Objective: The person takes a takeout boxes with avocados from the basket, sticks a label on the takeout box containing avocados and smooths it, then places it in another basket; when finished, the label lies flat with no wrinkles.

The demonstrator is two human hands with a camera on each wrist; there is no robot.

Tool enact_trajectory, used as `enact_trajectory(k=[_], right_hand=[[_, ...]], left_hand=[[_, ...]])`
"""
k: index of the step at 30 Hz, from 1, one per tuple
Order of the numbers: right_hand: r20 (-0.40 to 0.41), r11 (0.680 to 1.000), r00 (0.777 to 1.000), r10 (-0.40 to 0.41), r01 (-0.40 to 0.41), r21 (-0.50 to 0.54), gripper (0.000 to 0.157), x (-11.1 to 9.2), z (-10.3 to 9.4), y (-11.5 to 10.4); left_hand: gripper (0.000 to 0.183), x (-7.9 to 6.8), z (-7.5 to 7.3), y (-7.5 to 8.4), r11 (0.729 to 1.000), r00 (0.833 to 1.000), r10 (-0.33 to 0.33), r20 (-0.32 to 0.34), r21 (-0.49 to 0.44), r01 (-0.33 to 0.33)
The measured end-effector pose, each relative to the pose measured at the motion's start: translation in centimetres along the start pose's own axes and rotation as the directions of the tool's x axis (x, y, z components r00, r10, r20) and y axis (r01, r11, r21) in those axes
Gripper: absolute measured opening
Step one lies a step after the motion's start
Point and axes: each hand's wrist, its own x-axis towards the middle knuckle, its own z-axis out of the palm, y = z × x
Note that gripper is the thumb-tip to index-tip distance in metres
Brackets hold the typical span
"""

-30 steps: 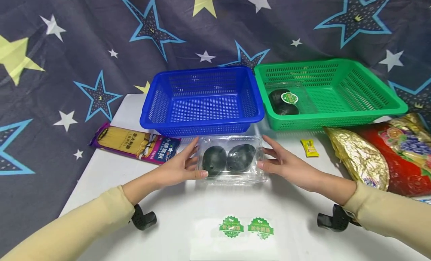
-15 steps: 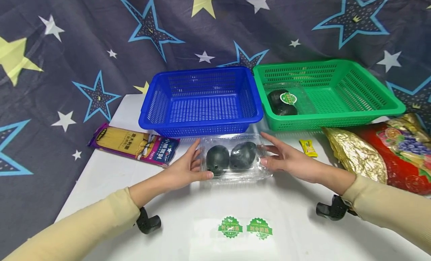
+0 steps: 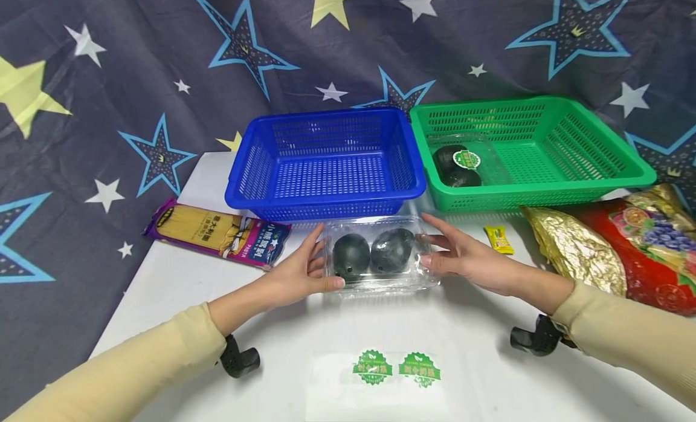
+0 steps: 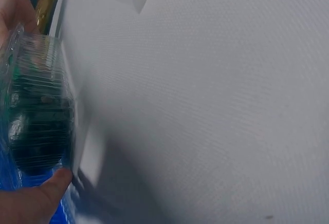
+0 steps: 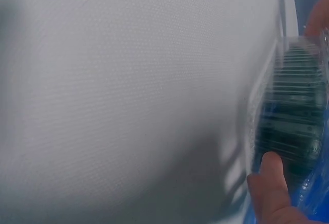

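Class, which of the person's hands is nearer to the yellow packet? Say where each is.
Right. The right hand, at the box's right end, lies mostly left of the packet; the left hand is farther left, at the box's other end.

I'm finding room across the white table (image 3: pixel 402 322) between the clear box (image 3: pixel 388 283) I'm holding and the green stickers (image 3: pixel 372 369); beyond, the blue basket (image 3: pixel 326 205) is blocking me (the pasta pack (image 3: pixel 217 231) is crowding my left hand (image 3: pixel 293 277)).
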Motion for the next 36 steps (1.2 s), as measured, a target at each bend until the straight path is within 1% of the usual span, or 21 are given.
enact_trajectory(k=[3,5,6,8,9,10,13,15,18,19,20,23,26,27,28,29,30,32,33,34,36], right_hand=[[0.002,1.000,1.000,0.002,-0.002,0.000,0.087,0.0,0.0,-0.1],[-0.016,1.000,1.000,0.005,-0.006,-0.028,0.085,-0.3,0.0,-0.2],[-0.035,0.999,0.999,0.005,-0.006,-0.054,0.083,-0.6,0.0,-0.4],[-0.089,0.992,0.996,0.018,-0.029,-0.120,0.077,-1.3,-0.1,-0.7],[-0.115,0.987,0.993,0.030,-0.048,-0.151,0.073,-1.8,-0.2,-0.9],[-0.135,0.982,0.990,0.047,-0.071,-0.176,0.069,-2.2,-0.2,-1.0],[-0.149,0.970,0.982,0.113,-0.142,-0.197,0.056,-3.6,0.0,-0.9],[-0.109,0.967,0.985,0.137,-0.157,-0.203,0.049,-4.3,0.4,-0.6],[-0.028,0.946,0.997,0.074,-0.080,-0.315,0.041,-4.7,1.7,-0.2],[0.004,0.929,0.999,0.035,-0.031,-0.369,0.040,-4.7,2.3,-0.1],[0.032,0.901,0.999,-0.003,0.017,-0.433,0.040,-4.7,3.0,-0.2],[0.114,0.777,0.991,-0.076,0.131,-0.616,0.043,-4.4,5.5,-0.6],[0.150,0.654,0.985,-0.082,0.167,-0.738,0.045,-4.0,7.4,-1.2],[0.155,0.635,0.985,-0.079,0.170,-0.754,0.046,-3.9,7.7,-1.3],[0.151,0.628,0.986,-0.075,0.164,-0.761,0.046,-3.8,7.9,-1.4],[0.143,0.632,0.987,-0.068,0.153,-0.759,0.047,-3.7,8.0,-1.5],[0.133,0.647,0.989,-0.058,0.138,-0.749,0.047,-3.6,8.0,-1.5],[0.120,0.700,0.991,-0.050,0.121,-0.704,0.047,-3.5,7.7,-1.5],[0.114,0.732,0.993,-0.039,0.106,-0.673,0.047,-3.5,7.5,-1.4],[0.108,0.767,0.994,-0.024,0.087,-0.635,0.047,-3.6,7.2,-1.3],[0.078,0.827,0.997,0.004,0.041,-0.560,0.043,-3.8,6.4,-1.1]], left_hand=[[0.114,0.0,-0.1,-0.2,1.000,1.000,-0.003,0.006,-0.005,0.003],[0.115,-0.3,-0.1,-0.3,1.000,1.000,-0.007,0.010,0.025,0.006],[0.116,-0.5,-0.2,-0.4,0.998,1.000,-0.009,0.013,0.057,0.008],[0.114,-1.3,-0.3,-0.6,0.982,1.000,-0.014,0.014,0.190,0.011],[0.113,-1.8,-0.3,-0.7,0.962,1.000,-0.015,0.018,0.272,0.010],[0.112,-2.4,-0.4,-0.8,0.933,1.000,-0.016,0.025,0.359,0.006],[0.110,-4.3,-0.4,-1.3,0.813,0.997,-0.010,0.078,0.581,-0.037],[0.109,-5.4,-0.2,-1.7,0.744,0.991,0.003,0.131,0.662,-0.090],[0.111,-6.3,0.3,-2.3,0.647,0.982,0.028,0.184,0.746,-0.159],[0.112,-6.4,0.6,-2.5,0.622,0.981,0.037,0.189,0.764,-0.171],[0.113,-6.5,0.9,-2.6,0.602,0.982,0.038,0.185,0.780,-0.171],[0.113,-6.4,1.8,-3.1,0.570,0.988,0.030,0.153,0.809,-0.142],[0.111,-6.2,2.7,-3.3,0.556,0.993,0.015,0.118,0.824,-0.106],[0.111,-6.1,2.9,-3.4,0.550,0.994,0.015,0.112,0.829,-0.101],[0.111,-6.1,3.1,-3.5,0.544,0.994,0.016,0.106,0.834,-0.098],[0.111,-6.0,3.3,-3.5,0.539,0.995,0.015,0.100,0.838,-0.093],[0.112,-6.0,3.4,-3.5,0.539,0.995,0.015,0.094,0.838,-0.087],[0.112,-6.1,3.5,-3.5,0.558,0.997,0.011,0.071,0.827,-0.065],[0.112,-6.1,3.4,-3.4,0.582,0.999,0.007,0.052,0.812,-0.046],[0.112,-6.1,3.3,-3.3,0.615,1.000,0.008,0.023,0.788,-0.023],[0.111,-5.9,3.0,-3.0,0.696,0.999,0.024,-0.043,0.718,0.014]])
